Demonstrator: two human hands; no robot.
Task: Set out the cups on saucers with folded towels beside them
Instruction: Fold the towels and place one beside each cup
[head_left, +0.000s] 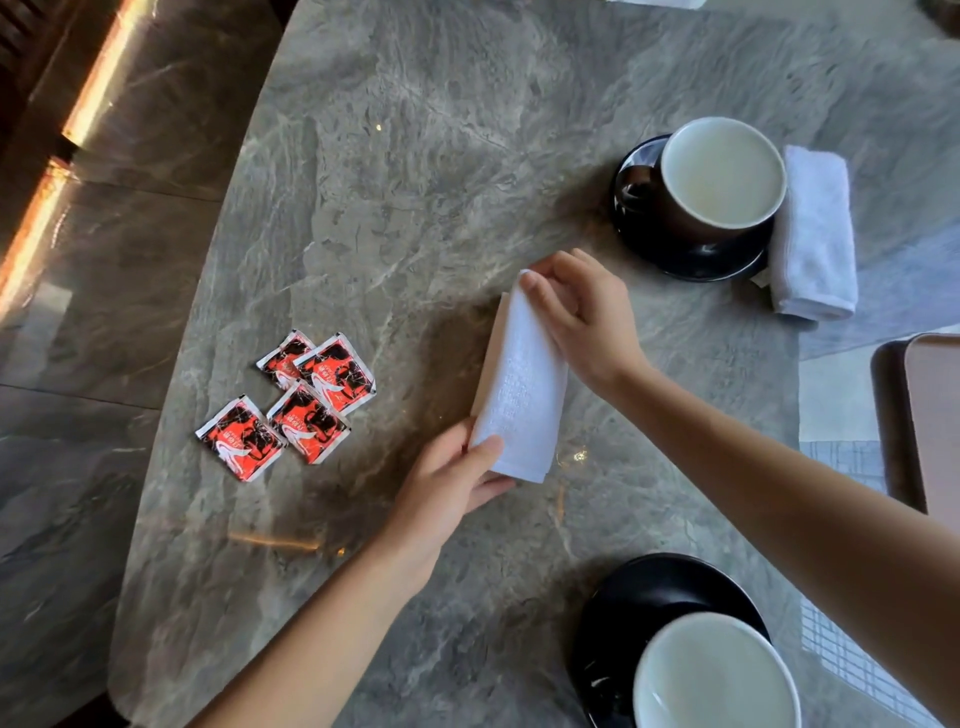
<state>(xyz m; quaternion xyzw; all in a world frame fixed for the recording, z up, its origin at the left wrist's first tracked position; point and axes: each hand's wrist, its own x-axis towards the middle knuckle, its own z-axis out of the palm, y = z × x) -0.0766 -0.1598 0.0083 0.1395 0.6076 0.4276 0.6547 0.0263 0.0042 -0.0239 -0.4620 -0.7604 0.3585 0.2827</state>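
Right, head view, and one setting looks finished. At the far right the far cup (723, 174) sits on its black saucer (691, 260), and a folded towel (815, 234) lies just beside it, touching the saucer's right rim.

On to the second setting. The near cup (711, 675) is already on the near saucer (639, 587) at the bottom edge of the picture, partly cut off by the frame, and there is no towel beside it yet. That towel is mid-desk, between the two settings. The second towel (524, 384) is a long white strip held at both ends. The left hand (452, 488) grips the near end, thumb on top and fingers curled under. The right hand (582, 312) pinches the far end between its fingertips. The strip seems raised off the desk (415, 156) along one long edge, though I can't tell for sure from this angle.

My judgement is that what's left is to finish this fold and lay the towel beside the near saucer.

Around it, four red-and-black sachets (296, 400) lie in a loose cluster to the left, well apart from the towel. A tray (930, 415) shows at the right edge. Nothing lies between the towel and the near saucer.
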